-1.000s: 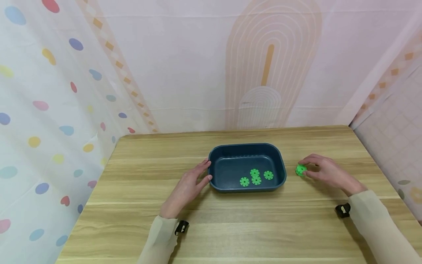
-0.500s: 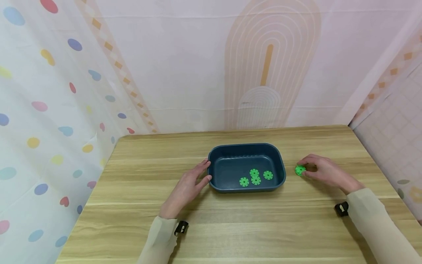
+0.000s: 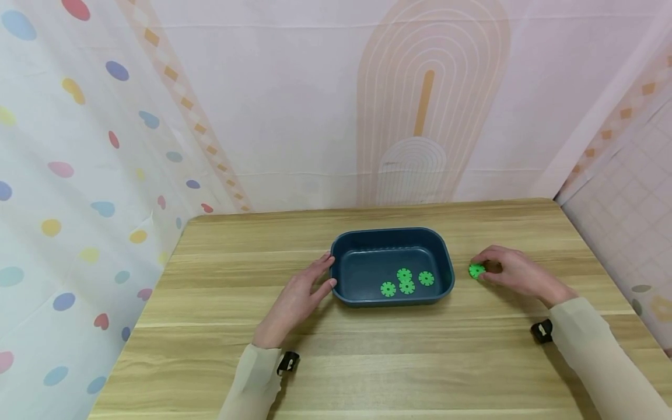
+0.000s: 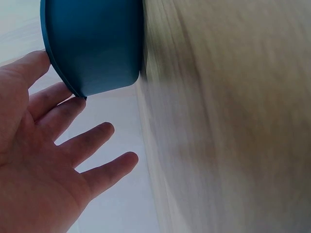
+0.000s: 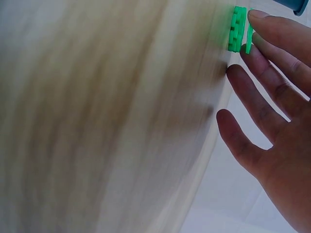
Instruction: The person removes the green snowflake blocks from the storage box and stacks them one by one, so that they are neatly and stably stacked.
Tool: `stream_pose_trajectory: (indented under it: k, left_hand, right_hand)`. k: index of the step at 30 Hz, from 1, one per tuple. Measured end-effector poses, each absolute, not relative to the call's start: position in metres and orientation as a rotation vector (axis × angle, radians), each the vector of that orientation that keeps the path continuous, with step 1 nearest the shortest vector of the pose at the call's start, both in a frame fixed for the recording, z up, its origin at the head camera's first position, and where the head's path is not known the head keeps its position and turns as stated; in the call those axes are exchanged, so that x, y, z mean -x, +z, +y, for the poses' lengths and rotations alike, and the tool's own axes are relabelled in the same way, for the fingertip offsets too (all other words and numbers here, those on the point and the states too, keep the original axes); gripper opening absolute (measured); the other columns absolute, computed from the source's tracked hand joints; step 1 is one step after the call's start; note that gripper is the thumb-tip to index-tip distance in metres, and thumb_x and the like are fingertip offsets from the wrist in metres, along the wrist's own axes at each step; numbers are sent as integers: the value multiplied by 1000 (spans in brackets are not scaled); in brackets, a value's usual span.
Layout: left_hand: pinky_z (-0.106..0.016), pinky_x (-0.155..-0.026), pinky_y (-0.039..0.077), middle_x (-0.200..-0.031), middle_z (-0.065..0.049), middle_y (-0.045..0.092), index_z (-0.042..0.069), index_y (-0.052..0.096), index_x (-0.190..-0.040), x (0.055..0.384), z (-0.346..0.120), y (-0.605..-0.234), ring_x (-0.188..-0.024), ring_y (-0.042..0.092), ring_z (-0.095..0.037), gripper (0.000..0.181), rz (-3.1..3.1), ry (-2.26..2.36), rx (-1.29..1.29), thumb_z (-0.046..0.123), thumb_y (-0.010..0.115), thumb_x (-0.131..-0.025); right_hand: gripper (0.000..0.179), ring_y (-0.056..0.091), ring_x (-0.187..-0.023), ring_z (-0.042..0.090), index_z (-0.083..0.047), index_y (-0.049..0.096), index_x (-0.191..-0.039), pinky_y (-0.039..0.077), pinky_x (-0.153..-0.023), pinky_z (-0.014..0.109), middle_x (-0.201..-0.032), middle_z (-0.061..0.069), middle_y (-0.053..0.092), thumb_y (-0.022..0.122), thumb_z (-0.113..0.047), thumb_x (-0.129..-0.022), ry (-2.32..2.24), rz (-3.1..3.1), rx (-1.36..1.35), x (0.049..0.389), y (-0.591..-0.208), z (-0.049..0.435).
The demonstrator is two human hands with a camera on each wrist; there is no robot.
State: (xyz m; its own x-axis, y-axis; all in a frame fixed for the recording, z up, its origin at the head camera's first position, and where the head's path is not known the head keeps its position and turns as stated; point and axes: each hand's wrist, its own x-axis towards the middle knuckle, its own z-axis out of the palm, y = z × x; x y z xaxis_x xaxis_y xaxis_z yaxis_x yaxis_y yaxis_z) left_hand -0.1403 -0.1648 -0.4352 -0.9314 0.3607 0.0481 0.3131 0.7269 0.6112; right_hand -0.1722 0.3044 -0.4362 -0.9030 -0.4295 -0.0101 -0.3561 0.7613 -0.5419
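My right hand (image 3: 517, 274) pinches a thin green notched disc (image 5: 249, 40) between thumb and fingertips, to the right of the dark blue tray (image 3: 362, 302). In the right wrist view, a small stack of green discs (image 5: 237, 29) lies on the table just under the held one, with a narrow gap between. My left hand (image 3: 296, 297) touches the tray's left end, thumb and fingertips at the rim; its other fingers are spread and relaxed in the left wrist view. Inside the tray, several green discs (image 3: 406, 286) lie flat toward the front right, two of them touching or overlapping.
The wooden table (image 3: 367, 361) extends around the tray on every side. Behind it hangs a pale patterned cloth (image 3: 294, 116), and a dotted cloth (image 3: 79, 233) hangs along the left. Each wrist carries a black strap device (image 3: 287, 363).
Over the stack, the topmost green disc by my right fingers now looks more level and whole, where overlapping discs showed before. Both hands and the tray have barely moved.
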Motion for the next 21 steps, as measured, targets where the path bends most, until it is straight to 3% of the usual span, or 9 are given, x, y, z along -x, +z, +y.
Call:
stream_pose_trajectory:
  k: [21]
  left_hand:
    - [-52,-119,35,-166,-2,35,13,46,-158,140,-165,-436,-150,37,-29,54,2863,987,-568,31,57,-108]
  right_hand:
    - [30,65,-108,31,-1,72,-120,54,-93,52,-120,13,69,80,-12,-92,-829,2805,637,173,-437,305]
